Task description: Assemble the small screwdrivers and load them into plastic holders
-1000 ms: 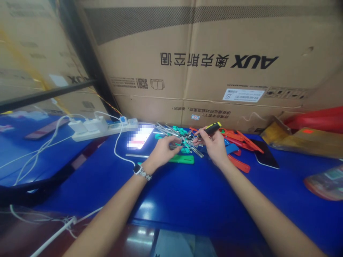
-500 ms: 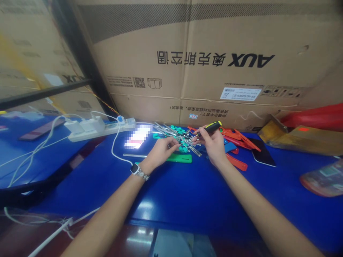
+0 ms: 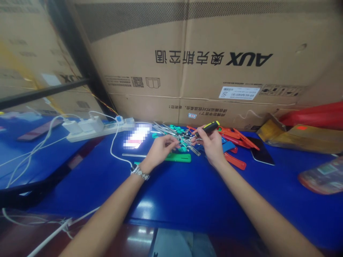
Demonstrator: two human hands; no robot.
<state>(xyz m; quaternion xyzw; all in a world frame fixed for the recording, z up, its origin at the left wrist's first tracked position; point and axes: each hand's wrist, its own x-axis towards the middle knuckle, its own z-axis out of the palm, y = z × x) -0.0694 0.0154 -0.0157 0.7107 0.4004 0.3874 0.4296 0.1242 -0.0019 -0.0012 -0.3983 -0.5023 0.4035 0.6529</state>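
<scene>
- My single feed looks out from the wearer's head, forward and down over both forearms [image 3: 109,203].
- I face a cardboard box [image 3: 203,28] behind the blue table [image 3: 182,192].
- From near, I see the left hand [image 3: 161,148] and right hand [image 3: 213,146] mid-view, the table's front edge low.

1. Huge AUX cardboard box [image 3: 203,76] takes up the whole background, printing upside down, white label [image 3: 240,93] stuck low on its right half.
2. Black frame [image 3: 100,85] on the left, more cartons [image 3: 29,46] behind it, kinda blurry.
3. White power strip [image 3: 111,128] toward the back left of the blue bench [image 3: 187,192], chunky plugs [image 3: 92,125] in it, white cable [image 3: 112,151] curling down in front.
4. Glowing screen [image 3: 138,135] just beside the strip, pixelated, so can't read it.
5. Dark reddish slab [image 3: 40,130] far left, looks like a phone.
6. Black phone [image 3: 264,153] lying on the right.
7. Yellowish-brown carton [image 3: 313,139] past that, orange sticker [image 3: 302,127] on it, something red [image 3: 316,116] behind.
8. See-through package [image 3: 324,176] at the right edge, too blurry to ID.
</scene>
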